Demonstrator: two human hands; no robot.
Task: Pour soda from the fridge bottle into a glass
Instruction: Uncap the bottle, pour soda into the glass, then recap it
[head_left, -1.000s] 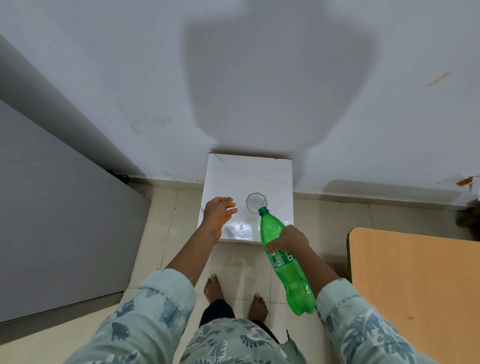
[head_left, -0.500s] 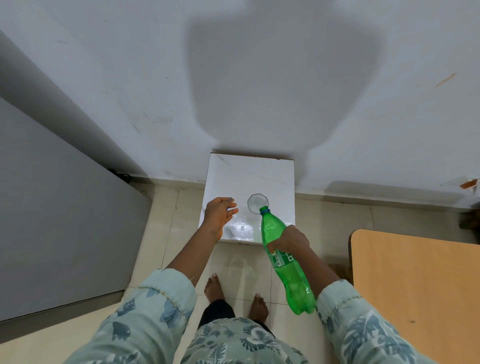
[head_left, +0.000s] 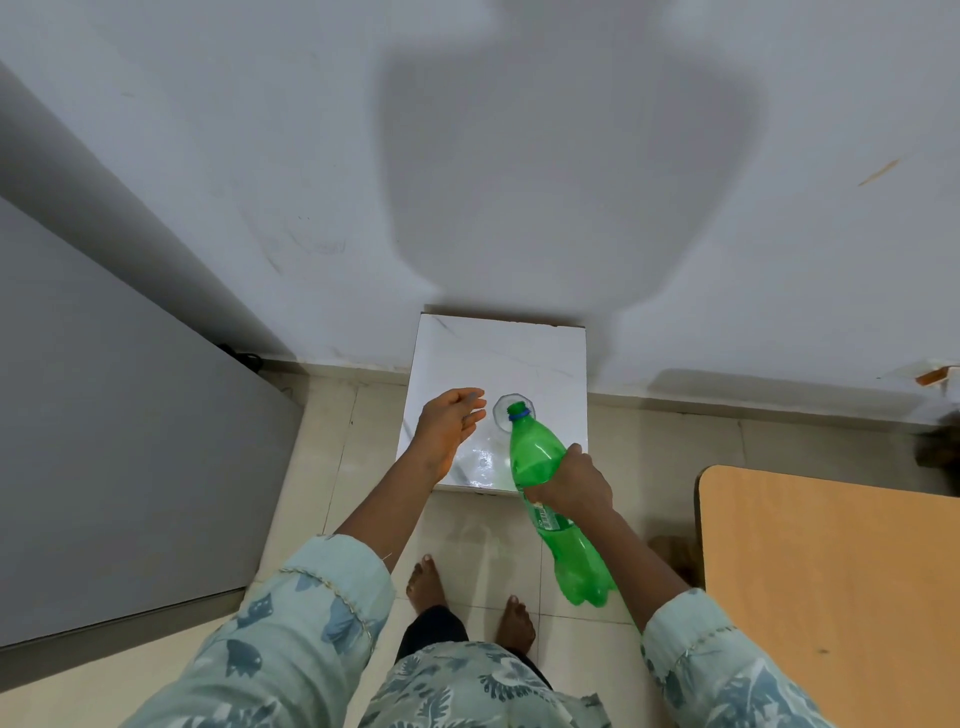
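Observation:
A green plastic soda bottle (head_left: 535, 457) with a blue neck ring is tilted forward, its uncapped mouth over the rim of a clear glass (head_left: 503, 413). My right hand (head_left: 574, 480) grips the bottle around its middle, above the label. The glass stands on a small white marble-topped stand (head_left: 545, 358) against the wall. My left hand (head_left: 449, 423) hovers just left of the glass with its fingers loosely spread, holding nothing and not touching the glass. No stream of soda is visible.
A grey fridge (head_left: 104, 441) fills the left side. A wooden table (head_left: 831, 597) with a rounded corner stands at the right. My bare feet (head_left: 426, 582) are on the tiled floor below the stand. A grey wall rises behind.
My right hand has tipped the bottle further, bringing its mouth over the glass rim. My left hand has opened and shifted slightly toward the glass.

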